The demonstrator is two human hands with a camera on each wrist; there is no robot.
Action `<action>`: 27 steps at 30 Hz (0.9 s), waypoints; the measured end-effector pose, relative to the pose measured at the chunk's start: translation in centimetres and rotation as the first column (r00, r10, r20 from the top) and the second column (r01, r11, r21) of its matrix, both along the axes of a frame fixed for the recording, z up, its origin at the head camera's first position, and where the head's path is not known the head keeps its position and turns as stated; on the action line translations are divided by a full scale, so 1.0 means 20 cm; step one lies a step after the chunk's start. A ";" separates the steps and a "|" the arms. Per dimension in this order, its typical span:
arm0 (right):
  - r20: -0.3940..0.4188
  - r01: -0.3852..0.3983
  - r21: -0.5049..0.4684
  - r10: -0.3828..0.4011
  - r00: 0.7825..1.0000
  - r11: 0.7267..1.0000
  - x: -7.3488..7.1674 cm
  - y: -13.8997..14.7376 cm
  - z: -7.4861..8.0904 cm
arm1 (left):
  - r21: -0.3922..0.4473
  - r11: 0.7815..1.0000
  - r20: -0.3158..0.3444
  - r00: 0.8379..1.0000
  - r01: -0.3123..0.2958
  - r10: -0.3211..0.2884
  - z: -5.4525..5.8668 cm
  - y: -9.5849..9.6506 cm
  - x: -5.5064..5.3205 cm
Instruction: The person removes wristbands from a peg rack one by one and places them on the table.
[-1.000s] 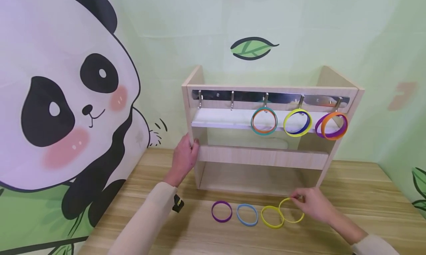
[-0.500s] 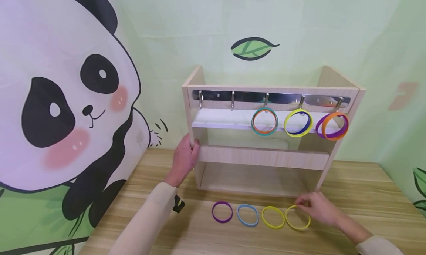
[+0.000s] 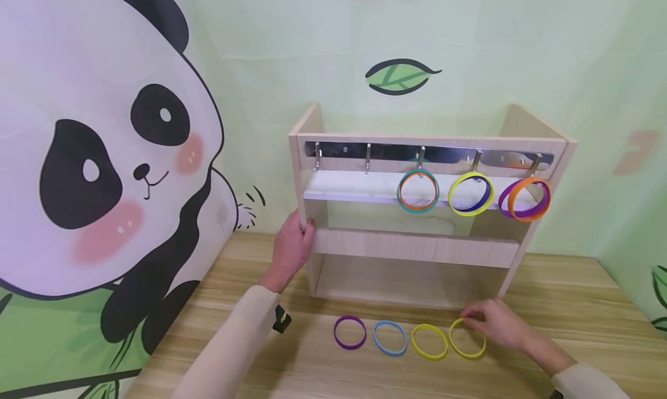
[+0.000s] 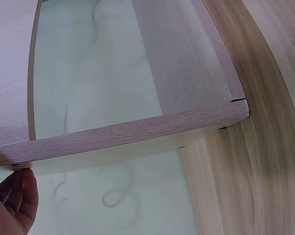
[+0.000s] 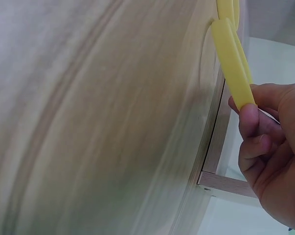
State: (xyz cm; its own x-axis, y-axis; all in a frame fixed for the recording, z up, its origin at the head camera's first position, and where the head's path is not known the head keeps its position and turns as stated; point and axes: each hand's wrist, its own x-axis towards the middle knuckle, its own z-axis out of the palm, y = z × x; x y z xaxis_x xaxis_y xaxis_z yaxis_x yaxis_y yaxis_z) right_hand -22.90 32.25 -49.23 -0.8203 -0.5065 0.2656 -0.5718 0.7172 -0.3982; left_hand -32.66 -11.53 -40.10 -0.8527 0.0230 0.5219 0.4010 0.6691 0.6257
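Observation:
My left hand grips the left side panel of a small wooden shelf, thumb at its front edge; in the left wrist view the fingers bend at the panel. My right hand pinches a yellow wristband between thumb and fingers, tilted up from the tabletop. To its left lie another yellow wristband, a light blue wristband and a purple wristband, in a row before the shelf.
Hooks on a metal strip line the shelf's top. Three hooks on the right carry paired wristbands: teal with orange, yellow with dark blue, purple with orange. The two left hooks are bare. A panda backdrop stands left.
The pinched yellow wristband has moved right, off the other yellow one it overlapped, and now stands beside it. The right hand shifted slightly right and down; the left hand keeps its grip.

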 end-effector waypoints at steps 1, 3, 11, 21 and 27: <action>-0.001 0.002 0.003 -0.002 1.000 1.000 0.00 0.00 0.00 | 0.001 1.000 0.001 1.000 -0.001 0.001 0.00 0.00 0.00; -0.001 0.007 0.007 -0.007 1.000 1.000 -0.01 0.00 0.00 | 0.002 1.000 0.002 1.000 -0.003 0.003 0.00 0.01 0.00; 0.008 0.028 0.033 -0.028 1.000 0.999 -0.02 -0.01 0.00 | -0.001 1.000 -0.017 1.000 -0.011 0.011 -0.01 0.01 -0.01; 0.024 0.042 -0.022 -0.041 0.999 0.999 -0.02 0.00 0.04 | 0.000 1.000 -0.007 1.000 -0.012 0.012 -0.01 0.01 -0.01; 0.008 0.041 -0.059 -0.040 0.999 0.997 -0.01 -0.02 0.09 | 0.002 1.000 -0.009 1.000 -0.006 0.006 -0.01 0.01 -0.01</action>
